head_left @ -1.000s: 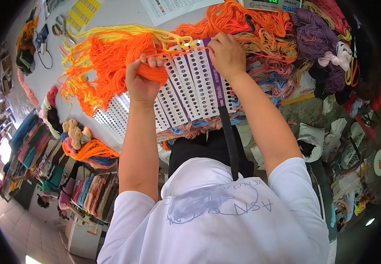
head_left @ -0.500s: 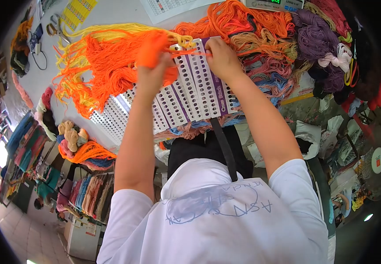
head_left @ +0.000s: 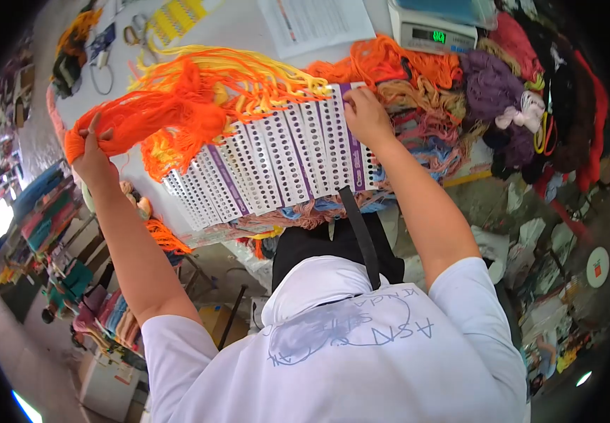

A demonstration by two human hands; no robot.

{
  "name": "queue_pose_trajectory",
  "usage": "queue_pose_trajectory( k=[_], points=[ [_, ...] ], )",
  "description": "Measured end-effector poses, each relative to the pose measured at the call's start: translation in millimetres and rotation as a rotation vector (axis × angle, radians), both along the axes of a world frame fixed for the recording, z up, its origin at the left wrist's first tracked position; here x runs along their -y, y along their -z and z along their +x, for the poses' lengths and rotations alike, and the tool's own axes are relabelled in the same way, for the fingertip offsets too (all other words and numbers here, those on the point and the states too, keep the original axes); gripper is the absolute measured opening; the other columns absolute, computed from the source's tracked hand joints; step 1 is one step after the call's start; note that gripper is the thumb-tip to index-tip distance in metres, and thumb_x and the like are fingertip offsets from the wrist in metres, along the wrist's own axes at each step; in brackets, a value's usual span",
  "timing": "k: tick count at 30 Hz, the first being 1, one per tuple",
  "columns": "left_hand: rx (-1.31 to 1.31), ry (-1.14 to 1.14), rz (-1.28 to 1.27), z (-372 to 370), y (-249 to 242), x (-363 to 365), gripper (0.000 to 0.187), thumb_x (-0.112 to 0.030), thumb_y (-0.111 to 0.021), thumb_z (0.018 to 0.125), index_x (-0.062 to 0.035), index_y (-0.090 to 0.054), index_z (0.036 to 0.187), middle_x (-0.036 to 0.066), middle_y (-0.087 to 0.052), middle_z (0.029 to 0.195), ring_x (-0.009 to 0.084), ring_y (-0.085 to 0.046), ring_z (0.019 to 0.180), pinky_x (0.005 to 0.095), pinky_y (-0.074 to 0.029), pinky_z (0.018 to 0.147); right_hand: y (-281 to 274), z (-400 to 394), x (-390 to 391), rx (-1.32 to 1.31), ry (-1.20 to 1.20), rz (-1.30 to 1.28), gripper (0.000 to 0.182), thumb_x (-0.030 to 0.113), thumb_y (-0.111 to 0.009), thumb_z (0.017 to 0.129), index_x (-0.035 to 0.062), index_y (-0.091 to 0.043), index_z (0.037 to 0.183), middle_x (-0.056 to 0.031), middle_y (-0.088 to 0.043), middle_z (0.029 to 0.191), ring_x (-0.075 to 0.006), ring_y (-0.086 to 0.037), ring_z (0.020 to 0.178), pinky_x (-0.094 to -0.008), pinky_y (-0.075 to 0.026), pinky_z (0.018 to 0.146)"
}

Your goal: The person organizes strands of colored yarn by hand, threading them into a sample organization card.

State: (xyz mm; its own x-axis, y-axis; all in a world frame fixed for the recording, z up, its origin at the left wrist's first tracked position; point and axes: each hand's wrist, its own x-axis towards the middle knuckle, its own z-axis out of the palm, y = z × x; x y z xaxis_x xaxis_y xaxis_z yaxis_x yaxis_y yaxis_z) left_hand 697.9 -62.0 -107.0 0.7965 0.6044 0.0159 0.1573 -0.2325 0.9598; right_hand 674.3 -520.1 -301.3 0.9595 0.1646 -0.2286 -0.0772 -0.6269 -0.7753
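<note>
My left hand (head_left: 95,161) is closed around one end of a thick hank of bright orange thread (head_left: 139,127), stretched out to the left. The hank's other end lies over the upper part of a row of overlapping white-and-purple punched thread cards (head_left: 276,155). Orange and yellow strands (head_left: 255,77) hang looped through holes along the cards' upper ends. My right hand (head_left: 370,118) has its fingers curled at the top end of the rightmost card (head_left: 355,151); the fingertips are partly hidden.
Digital scale (head_left: 433,35) and printed sheet (head_left: 317,25) lie at the table's back. Scissors (head_left: 136,32) and a yellow chart (head_left: 176,20) sit back left. Piled orange thread (head_left: 389,60), purple yarn (head_left: 494,84) and a white bundle (head_left: 523,113) are on the right.
My left hand has swung far left, drawing the orange hank out lengthwise and uncovering more of the cards. My right hand stays at the rightmost card's top end. The view has shifted slightly.
</note>
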Motion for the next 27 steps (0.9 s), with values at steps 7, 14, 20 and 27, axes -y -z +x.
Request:
queue_pose_trajectory(
  k=[7, 14, 20, 27],
  points=[
    [0.068, -0.277, -0.146, -25.8, -141.2, -130.7, 0.025, -0.01, -0.045, 0.093, 0.0022, -0.052, 0.113, 0.019, -0.065, 0.102, 0.0283, -0.062, 0.097, 0.0396, -0.048, 0.091, -90.9, -28.4, 9.0, 0.051, -0.069, 0.053, 0.011, 0.007, -0.057, 0.08, 0.0045, -0.062, 0.089, -0.014, -0.059, 0.086, -0.0325, -0.059, 0.077, -0.037, -0.047, 0.068],
    [0.198, 0.118, -0.393, -114.9, -319.5, -225.3, 0.011, -0.011, -0.056, 0.09, -0.001, -0.056, 0.095, -0.003, -0.053, 0.066, 0.0101, -0.052, 0.06, 0.0289, -0.05, 0.073, -134.9, -72.7, -30.3, 0.027, -0.008, 0.097, 0.014, 0.009, -0.056, 0.085, 0.0002, -0.063, 0.093, -0.0071, -0.06, 0.077, -0.0142, -0.057, 0.067, -0.0287, -0.046, 0.062],
    [-0.226, 0.385, -0.218, -217.1, -336.3, -130.5, 0.015, -0.023, -0.064, 0.086, -0.0092, -0.059, 0.082, -0.007, -0.043, 0.056, -0.0003, -0.035, 0.042, 0.0157, -0.031, 0.041, -289.2, -125.1, -208.1, 0.309, -0.228, 0.434, 0.038, 0.003, -0.064, 0.078, 0.004, -0.057, 0.115, -0.007, -0.061, 0.096, -0.0148, -0.06, 0.089, -0.0264, -0.048, 0.078],
    [-0.154, 0.874, -0.328, -332.4, -353.1, -50.4, 0.048, -0.035, -0.059, 0.084, 0.0065, -0.054, 0.107, 0.01, -0.06, 0.062, 0.0124, -0.056, 0.049, 0.0231, -0.046, 0.049, -461.3, -195.3, -370.9, 0.589, -0.927, 0.793, 0.092, 0.008, -0.075, 0.068, 0.0076, -0.022, 0.144, -0.0165, -0.052, 0.127, -0.0302, -0.049, 0.119, -0.036, -0.039, 0.098]
  ],
)
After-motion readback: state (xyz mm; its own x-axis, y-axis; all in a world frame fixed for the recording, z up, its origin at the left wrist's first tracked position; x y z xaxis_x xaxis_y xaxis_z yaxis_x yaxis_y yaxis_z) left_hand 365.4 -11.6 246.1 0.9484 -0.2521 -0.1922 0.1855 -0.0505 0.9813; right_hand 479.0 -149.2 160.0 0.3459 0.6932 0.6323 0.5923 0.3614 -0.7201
